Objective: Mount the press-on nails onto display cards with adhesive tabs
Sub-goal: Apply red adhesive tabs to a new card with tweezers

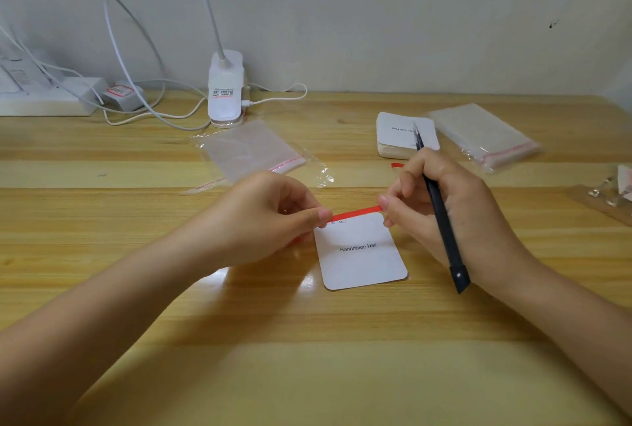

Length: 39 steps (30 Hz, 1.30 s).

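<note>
While the white rounded "Handmade Nail" display card (pixel 361 251) lies flat on the wooden counter (pixel 307 340), I see one head view: left hand (pixel 270 220) and right hand (pixel 441 207) pinch opposite ends of a red adhesive strip (pixel 357 213) along the card's top edge. Right fingers also grip black tweezers (pixel 441 220). I'd keep the strip taut and level, then press it down evenly.

Clip lamp (pixel 225 90), pwr strip (pixel 41 97), cables (pixel 136 49)
</note>
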Each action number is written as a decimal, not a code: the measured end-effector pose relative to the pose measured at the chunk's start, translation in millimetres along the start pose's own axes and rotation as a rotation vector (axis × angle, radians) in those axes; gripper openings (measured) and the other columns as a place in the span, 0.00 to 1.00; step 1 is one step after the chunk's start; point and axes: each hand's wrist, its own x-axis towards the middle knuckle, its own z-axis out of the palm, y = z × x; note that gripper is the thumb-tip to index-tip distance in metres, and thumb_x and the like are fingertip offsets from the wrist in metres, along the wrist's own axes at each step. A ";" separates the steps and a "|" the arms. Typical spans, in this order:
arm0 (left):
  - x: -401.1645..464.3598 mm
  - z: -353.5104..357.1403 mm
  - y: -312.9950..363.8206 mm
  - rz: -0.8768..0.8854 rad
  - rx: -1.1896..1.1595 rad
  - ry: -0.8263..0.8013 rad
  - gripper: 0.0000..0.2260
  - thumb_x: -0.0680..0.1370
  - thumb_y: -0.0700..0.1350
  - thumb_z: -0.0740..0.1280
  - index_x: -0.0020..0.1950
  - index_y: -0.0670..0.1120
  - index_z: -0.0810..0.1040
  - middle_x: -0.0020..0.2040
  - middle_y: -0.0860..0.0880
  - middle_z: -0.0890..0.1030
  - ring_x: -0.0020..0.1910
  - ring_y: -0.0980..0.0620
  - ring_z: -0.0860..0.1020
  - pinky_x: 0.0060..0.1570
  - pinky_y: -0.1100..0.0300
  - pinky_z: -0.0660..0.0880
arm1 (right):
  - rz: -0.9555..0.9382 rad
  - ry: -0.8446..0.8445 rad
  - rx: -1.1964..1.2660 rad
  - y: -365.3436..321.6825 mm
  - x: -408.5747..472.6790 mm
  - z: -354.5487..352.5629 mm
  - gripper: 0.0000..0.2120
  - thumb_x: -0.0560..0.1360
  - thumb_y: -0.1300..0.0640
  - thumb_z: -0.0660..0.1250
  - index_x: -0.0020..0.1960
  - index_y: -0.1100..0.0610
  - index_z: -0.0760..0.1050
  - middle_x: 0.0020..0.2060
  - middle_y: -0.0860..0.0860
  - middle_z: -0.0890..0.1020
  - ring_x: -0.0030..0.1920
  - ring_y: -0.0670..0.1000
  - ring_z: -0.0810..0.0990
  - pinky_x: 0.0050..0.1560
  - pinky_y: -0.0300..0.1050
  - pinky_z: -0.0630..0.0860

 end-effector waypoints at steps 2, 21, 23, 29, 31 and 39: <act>4.0 0.0 -1.5 0.003 0.118 0.005 0.11 0.75 0.49 0.67 0.32 0.49 0.77 0.23 0.57 0.76 0.21 0.62 0.69 0.23 0.73 0.64 | 0.018 -0.014 -0.064 4.0 -1.7 2.6 0.17 0.70 0.63 0.70 0.35 0.46 0.65 0.34 0.50 0.78 0.33 0.48 0.79 0.39 0.40 0.76; 20.1 -2.4 4.9 -0.196 0.180 -0.126 0.12 0.72 0.51 0.70 0.33 0.44 0.81 0.24 0.51 0.77 0.20 0.55 0.69 0.18 0.67 0.65 | 0.018 -0.089 -0.172 14.4 -2.6 5.0 0.11 0.68 0.59 0.69 0.35 0.50 0.67 0.30 0.51 0.77 0.32 0.50 0.76 0.37 0.44 0.73; 21.1 -2.1 5.1 -0.197 0.191 -0.125 0.12 0.72 0.51 0.70 0.33 0.44 0.81 0.25 0.51 0.78 0.21 0.54 0.70 0.19 0.67 0.65 | 0.015 -0.091 -0.176 15.5 -2.7 4.8 0.11 0.68 0.59 0.69 0.35 0.50 0.67 0.30 0.50 0.77 0.33 0.49 0.76 0.36 0.43 0.73; 22.3 -1.3 4.5 -0.195 0.208 -0.114 0.12 0.72 0.51 0.70 0.30 0.47 0.79 0.20 0.55 0.74 0.18 0.60 0.68 0.18 0.71 0.62 | 0.017 -0.099 -0.171 17.0 -2.9 5.1 0.09 0.68 0.58 0.68 0.36 0.51 0.68 0.30 0.50 0.76 0.32 0.50 0.76 0.36 0.44 0.73; 22.5 -1.0 4.1 -0.191 0.209 -0.111 0.12 0.71 0.50 0.70 0.31 0.47 0.80 0.21 0.55 0.75 0.19 0.60 0.69 0.18 0.71 0.63 | 0.007 -0.100 -0.176 17.1 -2.8 5.3 0.09 0.68 0.59 0.68 0.36 0.51 0.68 0.30 0.49 0.76 0.33 0.49 0.76 0.35 0.42 0.73; 23.6 -0.1 4.7 -0.180 0.244 -0.111 0.10 0.71 0.51 0.70 0.32 0.48 0.81 0.24 0.56 0.78 0.22 0.62 0.71 0.21 0.73 0.65 | -0.071 -0.126 -0.263 17.1 -3.7 4.8 0.12 0.70 0.62 0.70 0.36 0.51 0.68 0.29 0.46 0.75 0.33 0.48 0.75 0.35 0.42 0.72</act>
